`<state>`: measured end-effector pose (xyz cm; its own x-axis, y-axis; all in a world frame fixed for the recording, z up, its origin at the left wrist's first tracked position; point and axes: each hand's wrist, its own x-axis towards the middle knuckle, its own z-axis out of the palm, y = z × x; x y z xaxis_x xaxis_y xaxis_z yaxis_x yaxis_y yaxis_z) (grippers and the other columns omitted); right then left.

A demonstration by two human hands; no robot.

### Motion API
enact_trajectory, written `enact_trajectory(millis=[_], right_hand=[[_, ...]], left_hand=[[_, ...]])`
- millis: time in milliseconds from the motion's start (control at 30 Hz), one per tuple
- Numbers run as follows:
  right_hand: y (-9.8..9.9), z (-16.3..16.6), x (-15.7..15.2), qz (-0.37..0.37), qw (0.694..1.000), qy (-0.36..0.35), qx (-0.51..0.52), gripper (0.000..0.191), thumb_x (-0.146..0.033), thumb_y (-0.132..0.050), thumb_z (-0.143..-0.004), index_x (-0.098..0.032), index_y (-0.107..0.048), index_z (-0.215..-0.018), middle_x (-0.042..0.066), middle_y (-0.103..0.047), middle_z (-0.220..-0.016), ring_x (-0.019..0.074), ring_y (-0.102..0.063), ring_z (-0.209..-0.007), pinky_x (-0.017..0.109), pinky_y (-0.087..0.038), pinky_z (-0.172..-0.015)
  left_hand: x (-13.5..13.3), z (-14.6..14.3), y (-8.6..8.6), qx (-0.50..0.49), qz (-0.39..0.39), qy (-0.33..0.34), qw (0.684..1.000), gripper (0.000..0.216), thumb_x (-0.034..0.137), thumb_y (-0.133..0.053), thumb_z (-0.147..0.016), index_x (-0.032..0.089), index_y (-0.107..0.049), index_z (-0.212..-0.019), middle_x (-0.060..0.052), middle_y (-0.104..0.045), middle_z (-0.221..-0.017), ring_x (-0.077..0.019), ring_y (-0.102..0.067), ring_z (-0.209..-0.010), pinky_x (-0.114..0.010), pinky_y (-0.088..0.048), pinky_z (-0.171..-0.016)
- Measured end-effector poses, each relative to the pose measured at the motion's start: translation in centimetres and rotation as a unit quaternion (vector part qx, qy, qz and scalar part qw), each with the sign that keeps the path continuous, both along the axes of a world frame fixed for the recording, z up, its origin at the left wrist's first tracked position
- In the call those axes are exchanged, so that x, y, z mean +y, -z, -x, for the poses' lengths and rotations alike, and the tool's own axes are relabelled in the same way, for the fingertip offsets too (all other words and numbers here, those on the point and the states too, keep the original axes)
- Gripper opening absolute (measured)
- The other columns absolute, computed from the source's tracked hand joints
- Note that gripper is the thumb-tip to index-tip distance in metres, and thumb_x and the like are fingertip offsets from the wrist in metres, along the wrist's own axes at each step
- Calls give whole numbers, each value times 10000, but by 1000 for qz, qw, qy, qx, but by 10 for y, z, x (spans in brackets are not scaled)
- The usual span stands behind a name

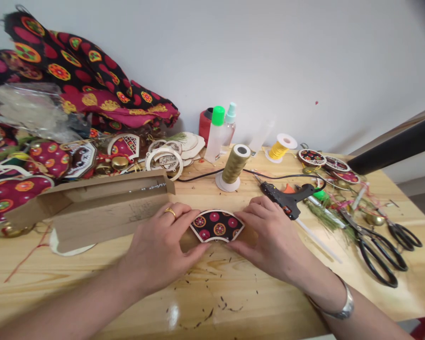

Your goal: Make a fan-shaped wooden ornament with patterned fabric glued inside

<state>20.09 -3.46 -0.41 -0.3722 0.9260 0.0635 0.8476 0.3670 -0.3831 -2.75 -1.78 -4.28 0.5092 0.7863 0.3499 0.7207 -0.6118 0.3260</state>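
Note:
Between my hands is a small fan-shaped pendant (219,227), a pale wooden frame around black cloth with red and orange round motifs. My left hand (164,241) pinches its left end between thumb and fingers. At the opposite end, my right hand (267,236) grips it the same way. The patterned side faces me, and a tiny loop shows at the middle of the lower edge. Small dark scraps (212,278) are scattered on the wood below it. A black glue gun (286,198) lies just beyond my right hand.
Left of my hands stands an open cardboard box (102,212). Behind are a cone of olive thread (235,165), a green-capped bottle (215,134) and a yellow spool (280,148). Scissors (378,255) lie at right. Finished ornaments and patterned cloth (91,75) pile up at left.

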Motion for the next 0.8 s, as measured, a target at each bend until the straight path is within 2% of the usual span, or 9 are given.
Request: enact_trajectory(millis=[600,800], right_hand=[[0,0,0,1,1000,-7,7,280,-424,-679,-805,-181,-706,-941,92,-632,-834,279,-500,-923,438,-442,-823],[1,0,1,1,1000,-5,5,304,-434,-679,-803,-175,-709,-959,93,-635,-841,281,-500,-931,438,-439,-832]], left_hand=[[0,0,1,-1,-6,0,1000,383,366,-660,-781,155,-615,-1097,-115,-656,-1012,-281,-634,-886,-441,-553,-731],[0,0,1,0,-12,1,1000,410,364,-661,-786,142,-619,-1128,-120,-651,-1028,-281,-636,-906,-437,-553,-755]])
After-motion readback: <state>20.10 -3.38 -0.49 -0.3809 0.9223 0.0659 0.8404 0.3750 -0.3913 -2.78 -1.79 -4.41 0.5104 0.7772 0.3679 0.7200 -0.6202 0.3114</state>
